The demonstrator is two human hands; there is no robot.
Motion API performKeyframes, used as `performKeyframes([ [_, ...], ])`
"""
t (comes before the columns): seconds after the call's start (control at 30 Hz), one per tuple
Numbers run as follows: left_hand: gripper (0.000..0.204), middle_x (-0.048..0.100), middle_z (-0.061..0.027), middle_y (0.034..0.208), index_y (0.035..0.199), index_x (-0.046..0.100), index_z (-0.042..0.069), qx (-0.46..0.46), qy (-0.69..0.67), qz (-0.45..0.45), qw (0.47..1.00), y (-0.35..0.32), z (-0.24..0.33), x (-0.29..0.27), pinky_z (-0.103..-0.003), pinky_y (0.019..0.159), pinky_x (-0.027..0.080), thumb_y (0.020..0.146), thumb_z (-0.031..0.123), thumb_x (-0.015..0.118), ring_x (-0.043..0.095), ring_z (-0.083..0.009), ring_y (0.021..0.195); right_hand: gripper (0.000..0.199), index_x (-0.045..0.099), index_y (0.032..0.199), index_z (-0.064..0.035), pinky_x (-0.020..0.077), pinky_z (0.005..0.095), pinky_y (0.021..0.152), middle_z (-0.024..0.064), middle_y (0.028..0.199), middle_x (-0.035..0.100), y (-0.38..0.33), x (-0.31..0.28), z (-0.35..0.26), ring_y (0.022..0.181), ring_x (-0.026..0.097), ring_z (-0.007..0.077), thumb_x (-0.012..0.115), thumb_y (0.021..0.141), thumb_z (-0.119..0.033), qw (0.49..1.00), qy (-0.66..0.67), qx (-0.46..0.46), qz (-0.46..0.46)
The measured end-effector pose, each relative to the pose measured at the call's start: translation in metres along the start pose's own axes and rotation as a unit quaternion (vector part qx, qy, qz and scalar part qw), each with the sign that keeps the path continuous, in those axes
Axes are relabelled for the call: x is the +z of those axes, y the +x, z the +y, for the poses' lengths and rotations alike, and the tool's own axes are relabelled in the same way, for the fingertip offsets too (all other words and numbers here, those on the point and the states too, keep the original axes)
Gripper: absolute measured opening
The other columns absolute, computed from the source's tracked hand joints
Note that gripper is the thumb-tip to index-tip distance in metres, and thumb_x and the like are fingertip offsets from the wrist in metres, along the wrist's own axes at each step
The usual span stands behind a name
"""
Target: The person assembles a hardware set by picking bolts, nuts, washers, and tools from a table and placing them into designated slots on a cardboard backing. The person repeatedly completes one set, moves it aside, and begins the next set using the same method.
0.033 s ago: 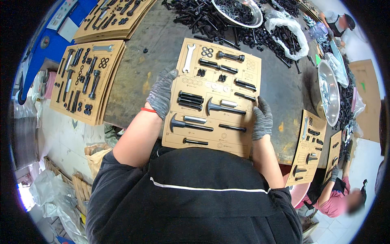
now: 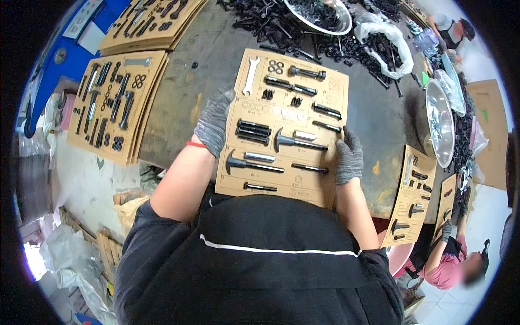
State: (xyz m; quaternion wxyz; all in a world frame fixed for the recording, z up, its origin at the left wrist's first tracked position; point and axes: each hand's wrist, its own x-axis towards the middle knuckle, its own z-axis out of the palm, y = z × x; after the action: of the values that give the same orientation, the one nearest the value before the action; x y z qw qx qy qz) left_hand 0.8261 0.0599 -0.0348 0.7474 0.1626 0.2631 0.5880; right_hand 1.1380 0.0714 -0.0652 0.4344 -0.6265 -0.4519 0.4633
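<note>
A brown cardboard board (image 2: 276, 181) lies tilted in front of me, its near edge close to my body. Fixed on it are an open-end wrench (image 2: 251, 76), black rings (image 2: 275, 66), several black bolts (image 2: 253, 131), silver sleeves (image 2: 259, 157) and two black T-headed bolts (image 2: 253, 164). My left hand (image 2: 213, 123), in a grey glove, grips the board's left edge; its fingers are partly hidden. On the opposite edge, my gloved right hand (image 2: 349, 157) closes around the board beside the bolts there.
Stacked filled boards (image 2: 154, 97) stand at the left, with another stack (image 2: 179, 38) behind. Loose black bolts (image 2: 260, 24), a metal bowl (image 2: 344, 24) and a white bag (image 2: 401, 70) lie at the far side. Right: a metal basin (image 2: 447, 135), another board (image 2: 398, 216) and a co-worker (image 2: 447, 268).
</note>
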Motion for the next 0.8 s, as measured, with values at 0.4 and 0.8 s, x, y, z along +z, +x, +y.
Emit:
performKeyframes([
  [0.4,0.041,0.060,-0.0141,0.112,0.122,0.052,0.006,0.173,0.373,0.200,0.889,-0.029,0.013,-0.068,-0.032,0.085,0.051,0.087,0.027,0.060,0.059,-0.0217,0.102,0.048,0.047,0.129,-0.0042,0.0329,0.0322,0.103,0.0126,0.127,0.051,-0.004,0.042,0.014,0.120,0.045,0.0230,0.057,0.082,0.003,0.992,-0.025,-0.062,-0.105],
  [0.8,0.044,0.063,-0.0118,0.106,0.122,0.054,0.007,0.175,0.677,0.264,0.665,-0.044,0.057,-0.099,-0.031,0.086,0.045,0.086,0.031,0.060,0.058,-0.0203,0.095,0.035,0.054,0.122,-0.0054,0.0426,0.0314,0.097,0.0135,0.119,0.059,0.010,0.038,-0.005,0.111,0.055,0.0210,0.056,0.087,-0.004,0.973,-0.148,-0.077,-0.158],
])
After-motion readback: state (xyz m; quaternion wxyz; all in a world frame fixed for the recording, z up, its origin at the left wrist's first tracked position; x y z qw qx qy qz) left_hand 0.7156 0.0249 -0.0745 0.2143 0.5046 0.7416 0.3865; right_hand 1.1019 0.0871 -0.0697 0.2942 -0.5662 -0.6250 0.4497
